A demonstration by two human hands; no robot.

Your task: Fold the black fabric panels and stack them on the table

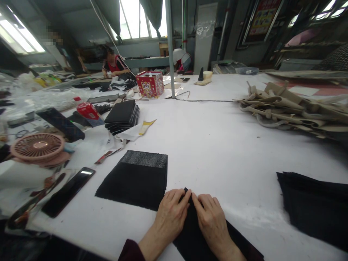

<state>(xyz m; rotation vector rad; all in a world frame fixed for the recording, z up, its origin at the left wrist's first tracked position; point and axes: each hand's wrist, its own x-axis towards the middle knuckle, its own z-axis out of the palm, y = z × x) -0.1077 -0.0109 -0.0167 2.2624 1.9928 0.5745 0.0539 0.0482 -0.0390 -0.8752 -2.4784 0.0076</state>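
A black fabric piece (pixel 193 232) lies on the white table in front of me, running toward the near edge. My left hand (pixel 172 214) grips its far tip from the left, fingers curled and the index finger pressed on the cloth. From the right, my right hand (pixel 211 219) pinches the same tip, its index finger almost meeting the left one. Part of the cloth is hidden under both hands. Just left of my left hand, another black fabric piece (pixel 138 181) lies flat, with a greyish speckled strip along its far edge.
More black fabric (pixel 315 206) lies at the right. A folded black stack (pixel 122 114) sits farther back, near a red box (pixel 150 84). On the left are a phone (pixel 67 192) and a pink fan (pixel 40 146). Beige pieces (pixel 293 107) are heaped back right. A person (pixel 115 65) sits beyond.
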